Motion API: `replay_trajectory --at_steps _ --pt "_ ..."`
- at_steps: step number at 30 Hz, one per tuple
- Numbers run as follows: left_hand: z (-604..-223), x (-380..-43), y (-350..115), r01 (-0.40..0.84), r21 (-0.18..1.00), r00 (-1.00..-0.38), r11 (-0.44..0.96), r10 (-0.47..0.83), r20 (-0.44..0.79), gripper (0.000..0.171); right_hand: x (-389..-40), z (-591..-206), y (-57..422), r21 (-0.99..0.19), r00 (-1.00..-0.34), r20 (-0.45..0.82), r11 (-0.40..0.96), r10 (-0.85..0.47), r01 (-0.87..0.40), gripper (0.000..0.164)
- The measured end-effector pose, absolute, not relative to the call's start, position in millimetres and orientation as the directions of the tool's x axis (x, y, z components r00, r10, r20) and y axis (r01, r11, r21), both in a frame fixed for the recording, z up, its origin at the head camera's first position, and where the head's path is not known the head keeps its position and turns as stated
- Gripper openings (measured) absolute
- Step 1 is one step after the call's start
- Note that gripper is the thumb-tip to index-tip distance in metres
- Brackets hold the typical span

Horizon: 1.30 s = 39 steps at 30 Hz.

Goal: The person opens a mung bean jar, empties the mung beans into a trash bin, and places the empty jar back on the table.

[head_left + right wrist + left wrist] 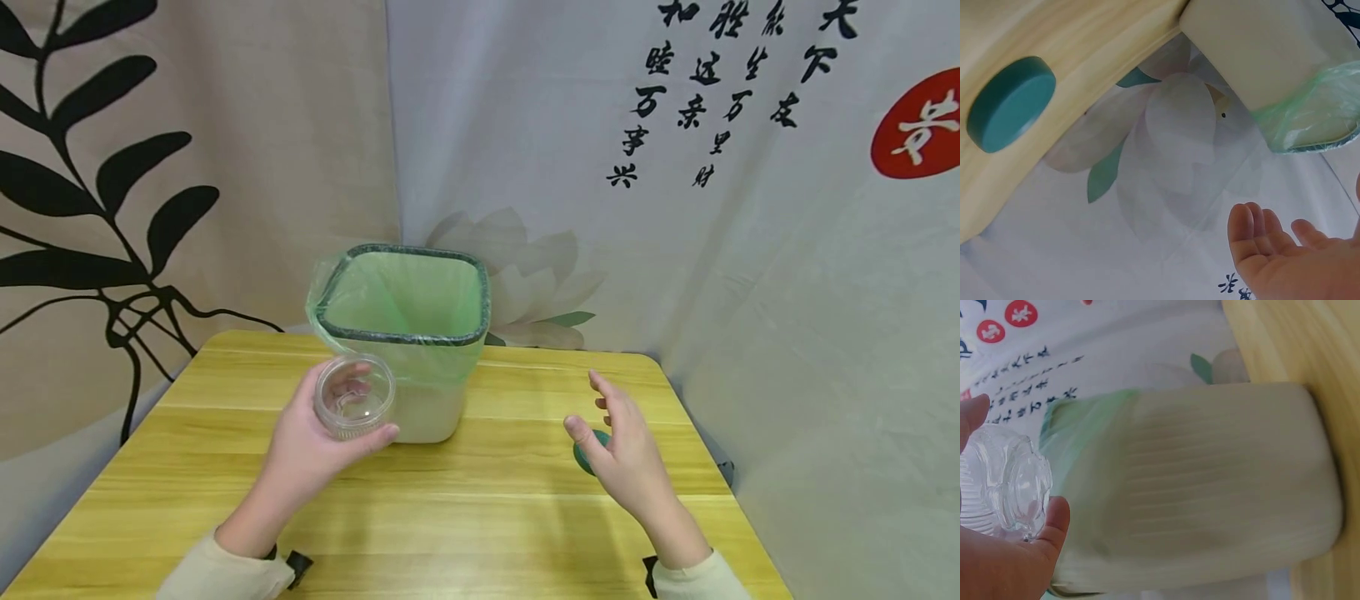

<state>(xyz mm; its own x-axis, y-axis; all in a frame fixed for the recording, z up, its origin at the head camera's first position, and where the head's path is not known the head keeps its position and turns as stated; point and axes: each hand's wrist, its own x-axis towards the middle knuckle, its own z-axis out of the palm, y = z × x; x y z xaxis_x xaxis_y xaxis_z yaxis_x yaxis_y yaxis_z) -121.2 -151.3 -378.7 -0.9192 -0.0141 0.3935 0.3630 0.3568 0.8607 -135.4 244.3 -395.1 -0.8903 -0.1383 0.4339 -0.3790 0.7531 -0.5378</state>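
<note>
A clear plastic jar (356, 398), its round mouth facing up toward the head camera, is in my left hand (315, 433). Fingers wrap its far side and the thumb lies along the near side; the left wrist view shows the jar's ridged wall and moulded base (1025, 484). Just behind it stands a pale bin (431, 408) lined with a green bag (420, 292). My right hand (626, 454) hovers over the right of the table with relaxed fingers and nothing in its grasp. Under it, partly hidden in the head view, lies a round green lid (1013, 103).
The yellow wooden table (480, 517) ends at a back edge close behind the bin. A white cloth (540, 167) with black characters hangs behind it, and a beige cloth (300, 167) with black leaves hangs at the left.
</note>
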Motion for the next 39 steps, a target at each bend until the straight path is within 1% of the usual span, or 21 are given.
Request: replay_trajectory --at_steps 11,18,27,39 --pt "-403 -125 -146 0.275 0.883 -0.953 0.38 -0.017 0.304 0.091 -131 -414 249 -0.559 -0.913 0.39 0.756 -0.123 -0.34 0.071" --pt "-414 -127 -144 0.276 0.889 -0.954 0.365 -0.009 0.3 0.091 -130 -422 252 -0.554 -0.912 0.39 0.759 -0.127 -0.342 0.071" --pt "-429 -124 -137 0.254 0.884 -0.963 0.392 0.021 0.267 0.094 -128 -437 252 -0.556 -0.918 0.378 0.764 -0.119 -0.328 0.07" --pt "-447 -121 -127 0.218 0.896 -0.973 0.388 0.017 0.23 0.093 -125 -454 251 -0.575 -0.926 0.359 0.754 -0.116 -0.317 0.069"
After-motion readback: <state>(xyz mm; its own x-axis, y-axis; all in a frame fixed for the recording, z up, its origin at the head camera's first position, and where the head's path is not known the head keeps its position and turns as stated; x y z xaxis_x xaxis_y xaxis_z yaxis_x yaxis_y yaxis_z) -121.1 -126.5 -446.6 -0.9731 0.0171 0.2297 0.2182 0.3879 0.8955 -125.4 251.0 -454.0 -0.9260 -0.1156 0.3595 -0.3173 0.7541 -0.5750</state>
